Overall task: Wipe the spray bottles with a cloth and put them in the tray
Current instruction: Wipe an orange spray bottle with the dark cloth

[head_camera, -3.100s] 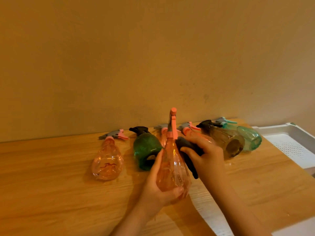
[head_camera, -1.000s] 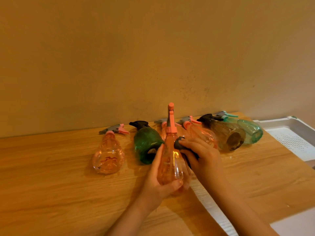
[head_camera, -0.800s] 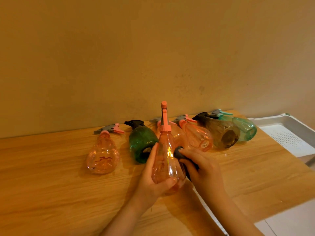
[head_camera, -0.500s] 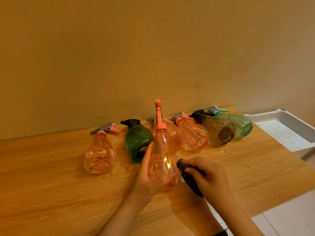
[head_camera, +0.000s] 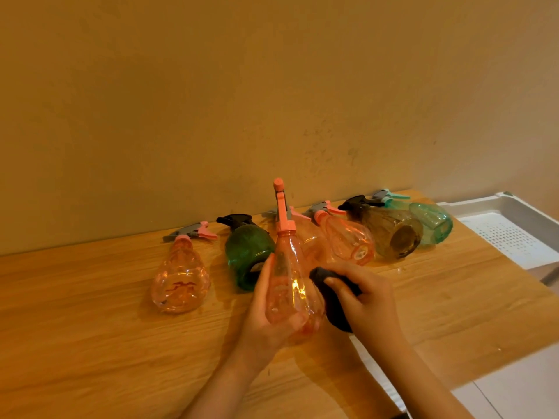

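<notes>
My left hand (head_camera: 266,316) grips a clear pink spray bottle (head_camera: 289,276) upright by its lower body, nozzle pointing up. My right hand (head_camera: 367,300) holds a dark cloth (head_camera: 332,300) against the bottle's right side. Several other spray bottles lie on the wooden table (head_camera: 90,343) along the wall: a pink one (head_camera: 181,279) at the left, a green one (head_camera: 246,252), a pink one (head_camera: 348,240), a brown one (head_camera: 393,234) and a teal one (head_camera: 432,222). The white perforated tray (head_camera: 514,234) sits at the table's right end.
A tan wall (head_camera: 272,101) rises directly behind the row of bottles. The table's right edge drops off below the tray, with a pale floor or surface (head_camera: 514,394) beyond it at the lower right.
My right hand with the cloth has slid down from the bottle's neck to its lower body, and it is back against the bottle's side after pulling slightly away. The view has shifted a little.
</notes>
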`<state>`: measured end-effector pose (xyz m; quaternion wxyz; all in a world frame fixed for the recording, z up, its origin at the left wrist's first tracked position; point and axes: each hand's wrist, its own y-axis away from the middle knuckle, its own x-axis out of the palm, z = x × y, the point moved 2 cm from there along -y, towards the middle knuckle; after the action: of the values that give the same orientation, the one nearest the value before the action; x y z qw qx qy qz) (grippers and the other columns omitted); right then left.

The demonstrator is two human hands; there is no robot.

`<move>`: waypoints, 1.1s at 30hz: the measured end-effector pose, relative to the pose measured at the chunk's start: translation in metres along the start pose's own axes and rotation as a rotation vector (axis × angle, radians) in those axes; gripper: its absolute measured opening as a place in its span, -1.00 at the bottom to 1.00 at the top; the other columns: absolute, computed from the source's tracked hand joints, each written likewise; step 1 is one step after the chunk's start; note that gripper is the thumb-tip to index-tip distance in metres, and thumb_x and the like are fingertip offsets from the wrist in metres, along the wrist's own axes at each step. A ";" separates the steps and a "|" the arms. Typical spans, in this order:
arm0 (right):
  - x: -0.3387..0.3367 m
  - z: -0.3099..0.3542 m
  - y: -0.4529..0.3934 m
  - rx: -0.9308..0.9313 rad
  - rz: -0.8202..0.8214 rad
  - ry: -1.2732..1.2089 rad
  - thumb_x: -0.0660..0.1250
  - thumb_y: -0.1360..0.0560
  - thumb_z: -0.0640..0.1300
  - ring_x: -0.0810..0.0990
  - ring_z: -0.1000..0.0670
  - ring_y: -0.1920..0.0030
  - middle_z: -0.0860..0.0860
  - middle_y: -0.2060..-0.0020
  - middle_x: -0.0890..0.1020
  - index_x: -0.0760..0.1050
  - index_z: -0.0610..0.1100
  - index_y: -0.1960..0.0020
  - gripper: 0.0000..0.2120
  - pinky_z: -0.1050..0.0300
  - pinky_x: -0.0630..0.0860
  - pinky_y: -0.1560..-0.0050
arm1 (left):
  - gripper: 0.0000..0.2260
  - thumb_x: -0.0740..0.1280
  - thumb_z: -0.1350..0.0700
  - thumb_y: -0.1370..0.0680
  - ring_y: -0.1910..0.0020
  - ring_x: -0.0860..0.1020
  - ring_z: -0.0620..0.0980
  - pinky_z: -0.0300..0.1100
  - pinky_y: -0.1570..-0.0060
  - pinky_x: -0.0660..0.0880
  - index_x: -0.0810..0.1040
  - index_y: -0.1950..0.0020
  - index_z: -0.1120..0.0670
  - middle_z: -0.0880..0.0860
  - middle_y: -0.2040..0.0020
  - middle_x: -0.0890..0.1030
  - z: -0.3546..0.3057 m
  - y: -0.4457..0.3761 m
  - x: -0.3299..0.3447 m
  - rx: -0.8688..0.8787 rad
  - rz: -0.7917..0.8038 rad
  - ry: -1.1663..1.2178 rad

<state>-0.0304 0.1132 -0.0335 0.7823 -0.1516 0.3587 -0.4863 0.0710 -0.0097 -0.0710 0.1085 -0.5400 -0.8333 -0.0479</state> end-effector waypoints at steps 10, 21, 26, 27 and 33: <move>0.000 0.015 -0.054 -0.200 -0.012 0.198 0.38 -0.33 -0.31 0.53 0.14 0.08 0.14 0.15 0.57 0.65 -0.18 0.08 -0.80 0.55 0.35 -0.01 | -0.15 0.51 0.08 -0.24 -0.29 0.50 -0.11 -0.17 -0.12 0.53 0.17 -0.43 -0.22 -0.11 -0.33 0.46 0.001 0.003 0.003 0.012 0.094 0.000; -0.001 0.003 -0.006 -0.068 0.089 0.017 0.28 -0.39 -0.08 0.56 0.22 0.15 0.22 0.21 0.60 0.64 -0.01 0.08 -0.80 0.47 0.42 0.13 | -0.16 0.51 0.00 -0.23 -0.27 0.51 -0.09 -0.09 -0.20 0.52 0.18 -0.40 -0.28 -0.03 -0.33 0.48 0.006 -0.001 -0.001 0.023 0.043 -0.077; -0.014 -0.003 0.014 -0.004 0.214 -0.017 0.30 -0.38 -0.06 0.55 0.20 0.22 0.14 0.22 0.58 0.60 0.02 0.04 -0.81 0.42 0.42 0.21 | -0.17 0.53 0.01 -0.21 -0.32 0.47 -0.09 0.00 -0.31 0.44 0.21 -0.37 -0.30 -0.06 -0.39 0.43 0.005 -0.001 0.000 0.011 0.033 -0.063; -0.017 -0.002 0.015 -0.008 0.234 -0.008 0.30 -0.38 -0.06 0.55 0.20 0.22 0.14 0.24 0.58 0.62 0.01 0.07 -0.82 0.42 0.42 0.21 | -0.18 0.53 0.00 -0.21 -0.33 0.47 -0.10 0.00 -0.31 0.44 0.21 -0.37 -0.30 -0.06 -0.40 0.43 0.006 -0.001 0.000 0.007 0.031 -0.064; -0.021 0.008 -0.028 -0.106 0.101 0.193 0.37 -0.37 -0.21 0.51 0.18 0.15 0.13 0.21 0.58 0.64 -0.09 0.08 -0.84 0.42 0.42 0.10 | -0.15 0.52 -0.03 -0.23 -0.30 0.49 -0.08 0.06 -0.28 0.46 0.16 -0.42 -0.28 -0.04 -0.38 0.44 0.007 0.000 -0.001 0.002 0.057 -0.092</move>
<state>-0.0487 0.1175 -0.0034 0.7584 -0.1268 0.4648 -0.4390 0.0704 -0.0093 -0.0779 0.0717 -0.5649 -0.8218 -0.0191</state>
